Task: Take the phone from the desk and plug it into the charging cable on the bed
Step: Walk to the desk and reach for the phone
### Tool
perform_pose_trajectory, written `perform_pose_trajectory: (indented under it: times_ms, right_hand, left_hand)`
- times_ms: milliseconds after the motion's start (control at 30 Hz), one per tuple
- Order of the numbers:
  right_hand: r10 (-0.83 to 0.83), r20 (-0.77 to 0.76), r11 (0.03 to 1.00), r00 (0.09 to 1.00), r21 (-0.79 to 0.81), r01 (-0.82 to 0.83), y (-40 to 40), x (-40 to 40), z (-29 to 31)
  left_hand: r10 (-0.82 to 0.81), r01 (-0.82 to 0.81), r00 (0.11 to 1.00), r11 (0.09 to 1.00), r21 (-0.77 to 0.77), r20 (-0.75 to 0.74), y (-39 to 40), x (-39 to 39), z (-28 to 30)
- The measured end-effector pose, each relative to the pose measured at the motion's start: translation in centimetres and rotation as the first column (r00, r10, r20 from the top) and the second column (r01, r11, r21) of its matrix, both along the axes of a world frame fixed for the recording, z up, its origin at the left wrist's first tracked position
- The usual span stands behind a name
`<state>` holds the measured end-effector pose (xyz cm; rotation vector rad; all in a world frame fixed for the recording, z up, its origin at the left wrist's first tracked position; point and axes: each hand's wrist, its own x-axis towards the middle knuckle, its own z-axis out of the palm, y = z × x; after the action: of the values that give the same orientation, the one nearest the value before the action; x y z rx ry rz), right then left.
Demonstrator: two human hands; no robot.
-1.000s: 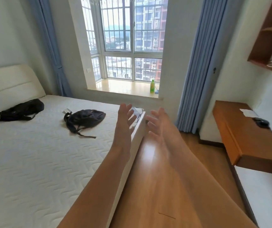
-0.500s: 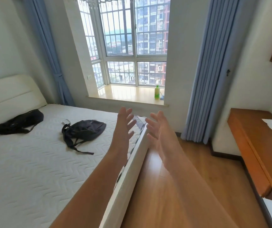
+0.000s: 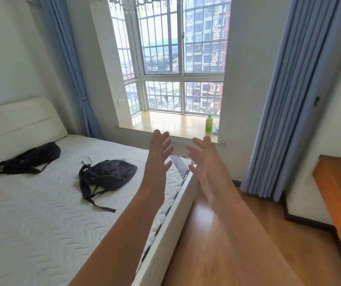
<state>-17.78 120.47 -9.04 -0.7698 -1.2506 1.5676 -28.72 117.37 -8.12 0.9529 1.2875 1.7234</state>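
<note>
Both hands, left hand (image 3: 159,149) and right hand (image 3: 203,159), I see raised with fingers spread, holding nothing, above the bed (image 3: 31,213) edge. Worktop (image 3: 338,182) sits right; phone I cannot find.

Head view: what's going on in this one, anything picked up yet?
Nothing yet. A person stands beside the bed with both arms stretched forward, the left hand and right hand open and empty. Two dark bags lie on the mattress. Only the desk edge shows at the right; no phone is in view, and I can't make out a cable.
</note>
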Motion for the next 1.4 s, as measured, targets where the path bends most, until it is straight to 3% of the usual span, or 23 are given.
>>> perform_pose_trajectory:
  times_ms: [167, 433, 800, 1167, 1400]
  right_hand:
    - [-0.080, 0.007, 0.997, 0.997, -0.012, 0.080, 6.8, -1.0, -0.2]
    - [-0.261, 0.096, 0.965, 0.960, 0.025, 0.260, 18.9, -1.7, 0.0]
    - [-0.376, 0.105, 0.926, 0.921, -0.001, 0.379, 31.9, 1.0, -0.7]
    - [-0.288, 0.012, 0.958, 0.958, 0.011, 0.288, 47.3, 5.7, -0.3]
    - [-0.224, 0.017, 0.974, 0.974, 0.024, 0.223, 53.0, 6.2, -0.6]
  left_hand:
    - [-0.038, 0.038, 0.999, 0.999, 0.012, 0.023, 7.9, -1.5, -0.5]
    - [-0.240, 0.238, 0.963, 0.971, 0.028, 0.121, 22.3, -2.4, -0.6]
    - [-0.379, 0.381, 0.922, 0.924, -0.010, 0.083, 36.0, -0.2, -1.6]
    - [-0.318, 0.319, 0.948, 0.948, 0.001, 0.028, 49.2, 4.0, -0.1]
    - [-0.262, 0.261, 0.962, 0.965, 0.018, 0.076, 54.0, 4.8, -0.4]
